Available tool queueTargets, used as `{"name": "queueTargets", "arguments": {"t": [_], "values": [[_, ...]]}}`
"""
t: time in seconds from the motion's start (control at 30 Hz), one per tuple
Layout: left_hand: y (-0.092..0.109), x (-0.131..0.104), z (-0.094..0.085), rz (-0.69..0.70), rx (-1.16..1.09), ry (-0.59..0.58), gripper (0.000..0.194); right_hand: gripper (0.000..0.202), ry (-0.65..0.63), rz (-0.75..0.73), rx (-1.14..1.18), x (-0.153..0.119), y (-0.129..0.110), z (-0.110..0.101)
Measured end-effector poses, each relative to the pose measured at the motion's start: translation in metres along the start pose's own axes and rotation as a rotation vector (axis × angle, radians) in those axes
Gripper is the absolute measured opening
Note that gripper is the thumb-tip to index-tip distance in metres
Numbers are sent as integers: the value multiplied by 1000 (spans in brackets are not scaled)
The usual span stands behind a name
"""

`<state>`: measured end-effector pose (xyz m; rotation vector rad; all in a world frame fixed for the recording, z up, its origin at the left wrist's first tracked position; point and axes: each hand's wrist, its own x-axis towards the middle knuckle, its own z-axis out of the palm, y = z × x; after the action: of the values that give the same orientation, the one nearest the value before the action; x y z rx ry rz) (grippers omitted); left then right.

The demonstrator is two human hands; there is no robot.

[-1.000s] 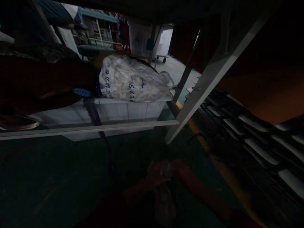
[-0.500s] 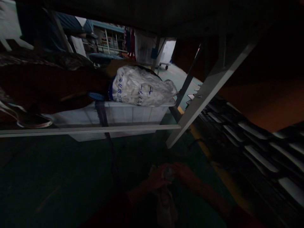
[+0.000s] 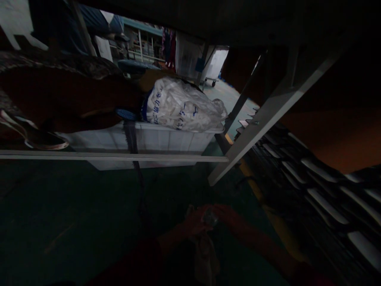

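Low in the dim head view, my left hand (image 3: pixel 195 221) and my right hand (image 3: pixel 228 217) come together above the green floor. The fingers of my left hand are closed round a limp pale cloth (image 3: pixel 205 252), which hangs below it. Between the hands shows a small greyish, rounded lump (image 3: pixel 210 217); whether it belongs to the cloth I cannot tell. My right hand is closed against this lump from the right, its fingertips mostly lost in shadow.
Ahead is a white plastic tub (image 3: pixel 166 139) bearing a stuffed, printed plastic bag (image 3: pixel 184 105). A metal crossbar (image 3: pixel 104 156) and slanted leg (image 3: pixel 256 127) frame it. Brown material (image 3: pixel 68 103) lies left; slatted dark racks (image 3: pixel 321 194) stand right. A dark strap (image 3: pixel 131 137) hangs over the tub.
The view has shifted slightly, so the tub and bag sit a little higher and further right. Both hands stay together at the cloth and lump, with hardly any visible movement.
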<state>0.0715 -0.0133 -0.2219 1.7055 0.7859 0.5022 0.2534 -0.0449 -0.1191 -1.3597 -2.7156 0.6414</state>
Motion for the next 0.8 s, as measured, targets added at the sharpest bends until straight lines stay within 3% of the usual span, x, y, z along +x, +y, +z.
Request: {"name": "queueTargets", "arguments": {"t": [0.2, 0.37, 0.47, 0.67, 0.8], "values": [[-3, 0, 1, 27, -11, 9, 77, 36, 15, 164, -47, 7, -11, 2], [-6, 1, 2, 6, -14, 6, 84, 43, 66, 155, 25, 11, -10, -1], [-7, 2, 5, 7, -17, 16, 84, 41, 38, 174, -20, 10, -9, 3], [-14, 1, 6, -3, -25, 8, 81, 29, 29, 355, -165, 10, -23, 8], [-8, 0, 1, 29, -19, 7, 75, 54, 35, 348, -202, 4, -30, -1]]}}
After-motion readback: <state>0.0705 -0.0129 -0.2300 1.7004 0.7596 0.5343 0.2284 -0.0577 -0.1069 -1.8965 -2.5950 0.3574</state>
